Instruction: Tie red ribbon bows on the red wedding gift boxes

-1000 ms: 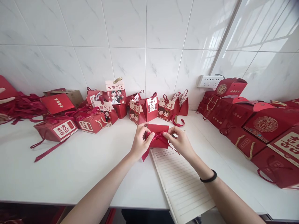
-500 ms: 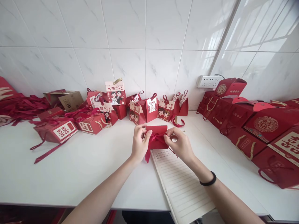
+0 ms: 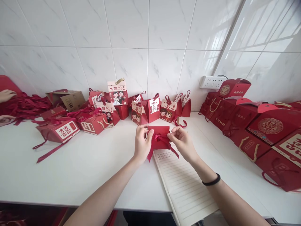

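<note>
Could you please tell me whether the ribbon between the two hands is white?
No, the ribbon between the left hand and right hand is red.

1. We have the box (image 3: 160, 129) between the left hand (image 3: 142, 141) and the right hand (image 3: 183, 141), the ribbon (image 3: 163, 137) across it.
2. Nearer us, the notebook (image 3: 185, 185) lies on the table (image 3: 82, 175), its near end past the edge.
3. Behind the box, we see a row of packets (image 3: 154, 111) before the wall (image 3: 129, 31).
4. To our left sit two cartons (image 3: 56, 128) side by side.
5. Farther left we find a ribbon heap (image 3: 33, 108), a co-worker's hands (image 3: 7, 95) beside it.
6. To our right stands a stack (image 3: 268, 125), with the power strip (image 3: 213, 82) above its far end.
</note>
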Motion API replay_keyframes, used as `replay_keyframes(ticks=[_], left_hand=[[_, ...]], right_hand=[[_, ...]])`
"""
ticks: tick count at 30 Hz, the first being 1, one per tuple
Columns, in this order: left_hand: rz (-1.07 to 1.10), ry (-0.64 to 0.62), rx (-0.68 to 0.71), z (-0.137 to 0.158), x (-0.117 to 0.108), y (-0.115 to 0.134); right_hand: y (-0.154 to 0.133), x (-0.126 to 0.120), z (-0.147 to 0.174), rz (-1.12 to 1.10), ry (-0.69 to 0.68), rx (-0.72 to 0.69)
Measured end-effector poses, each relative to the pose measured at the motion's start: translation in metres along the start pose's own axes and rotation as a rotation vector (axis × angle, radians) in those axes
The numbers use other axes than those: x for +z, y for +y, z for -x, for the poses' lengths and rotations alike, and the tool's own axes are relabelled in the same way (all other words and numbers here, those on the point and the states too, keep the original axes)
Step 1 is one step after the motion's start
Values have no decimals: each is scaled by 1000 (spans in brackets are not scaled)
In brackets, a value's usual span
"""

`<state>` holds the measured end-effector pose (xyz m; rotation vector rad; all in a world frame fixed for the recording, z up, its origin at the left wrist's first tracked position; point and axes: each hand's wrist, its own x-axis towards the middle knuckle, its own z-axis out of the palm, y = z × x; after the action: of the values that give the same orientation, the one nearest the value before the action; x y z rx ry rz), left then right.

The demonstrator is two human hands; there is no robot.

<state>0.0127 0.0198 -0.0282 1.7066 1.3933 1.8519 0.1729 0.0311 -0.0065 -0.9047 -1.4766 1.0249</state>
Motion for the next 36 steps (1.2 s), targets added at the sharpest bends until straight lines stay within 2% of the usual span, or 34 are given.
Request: replay_keyframes(ticks=[7,14,19,25,32,36], left_hand=[[-56,38,-18,-5,-1,-4],[-66,38,-13,-8,2,-7],[29,-24,-60,-9,5,-7],[142,-137,-46,-7,3,-9],[229,-185,-110,-9,2,-11],[158,-195,-123,-12,-1,-12]], right_hand=[[6,-4,-4,-10,3,-28],[7,-3,-9,-305,0,152],[10,-5,-10,-255,27,168],[12,-6,-10,-233,-35,178],[16,-6,-10,-179,-168,138],[18,-8,-9,-58,-267,136]])
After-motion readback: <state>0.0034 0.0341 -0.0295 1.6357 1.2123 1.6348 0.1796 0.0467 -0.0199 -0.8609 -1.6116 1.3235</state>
